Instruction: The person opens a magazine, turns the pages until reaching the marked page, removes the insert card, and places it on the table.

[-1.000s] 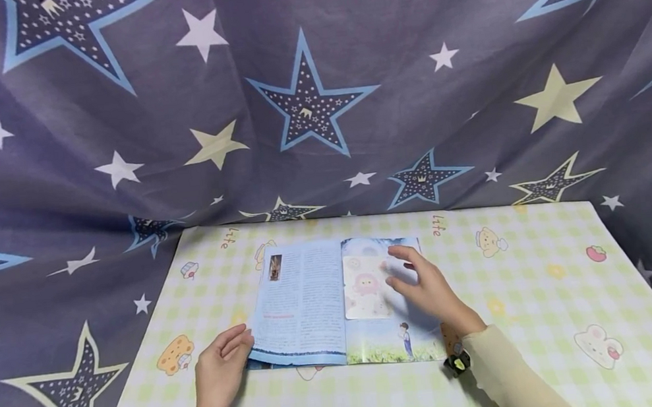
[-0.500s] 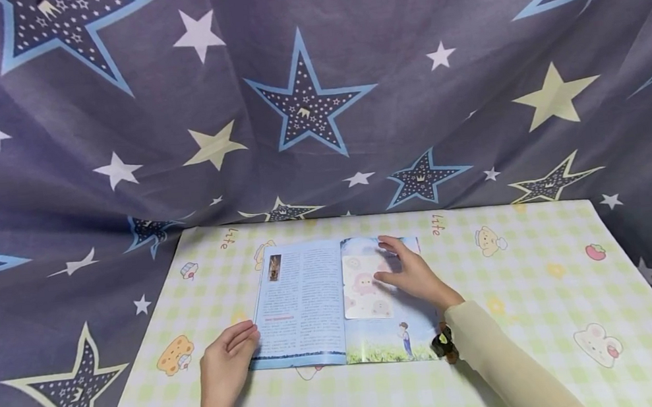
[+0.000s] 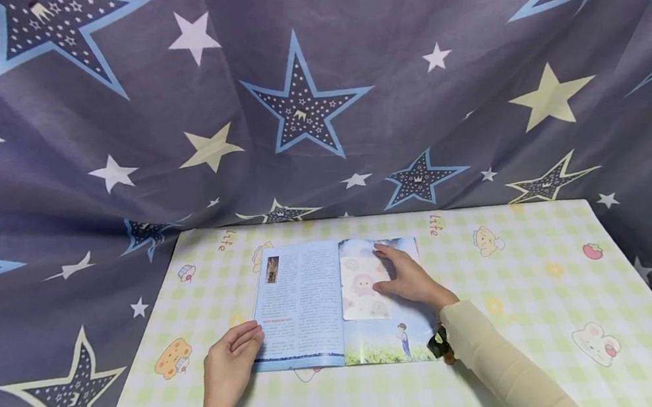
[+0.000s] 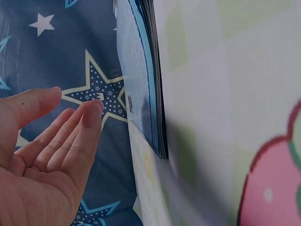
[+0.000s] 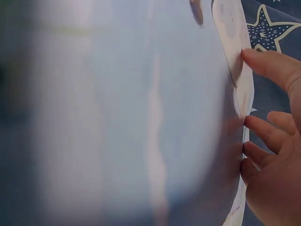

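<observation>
Head view: slack-fingered left hand [image 3: 227, 363] and right hand [image 3: 408, 278] on magazine [image 3: 337, 308], star curtain [image 3: 303, 100] behind.

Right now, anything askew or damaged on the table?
Nothing damaged or spilled. The open magazine lies flat, turned slightly against the table edge. A loose pale card sits on its right page under the right hand; the left hand rests at its lower-left corner.

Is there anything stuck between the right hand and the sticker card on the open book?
Nothing visible. The right hand already rests with its fingertips against the card, which lies on the book. The left hand stays at the book's left edge.
</observation>
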Tool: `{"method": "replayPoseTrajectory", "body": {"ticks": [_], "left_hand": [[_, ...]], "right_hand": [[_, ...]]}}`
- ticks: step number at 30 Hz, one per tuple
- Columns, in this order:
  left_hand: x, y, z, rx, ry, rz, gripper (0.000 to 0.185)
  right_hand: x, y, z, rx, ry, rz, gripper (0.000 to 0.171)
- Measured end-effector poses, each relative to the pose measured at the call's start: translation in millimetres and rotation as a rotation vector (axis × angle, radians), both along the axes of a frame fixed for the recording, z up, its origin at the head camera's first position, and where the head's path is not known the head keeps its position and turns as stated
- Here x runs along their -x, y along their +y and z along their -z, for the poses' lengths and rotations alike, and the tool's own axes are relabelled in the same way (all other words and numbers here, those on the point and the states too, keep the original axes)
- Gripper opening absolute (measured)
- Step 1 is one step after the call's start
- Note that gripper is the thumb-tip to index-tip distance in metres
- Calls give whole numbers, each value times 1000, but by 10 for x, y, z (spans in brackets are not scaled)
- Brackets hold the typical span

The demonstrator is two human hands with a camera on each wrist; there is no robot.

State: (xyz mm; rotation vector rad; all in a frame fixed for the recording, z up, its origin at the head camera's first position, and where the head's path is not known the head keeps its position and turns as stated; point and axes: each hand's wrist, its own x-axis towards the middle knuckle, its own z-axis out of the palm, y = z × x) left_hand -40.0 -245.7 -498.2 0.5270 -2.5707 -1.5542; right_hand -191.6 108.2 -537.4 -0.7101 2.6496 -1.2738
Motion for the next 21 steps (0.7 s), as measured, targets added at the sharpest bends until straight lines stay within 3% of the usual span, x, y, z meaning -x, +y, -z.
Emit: {"method": "replayPoseTrajectory", "body": {"ticks": [13, 21], "left_hand": [[2, 12, 4, -26, 18, -4, 28], [20, 23, 14, -54, 31, 8, 27]], "right_hand": [[12, -19, 33, -20, 61, -11, 79], [-7, -17, 12, 12, 75, 55, 70]]}}
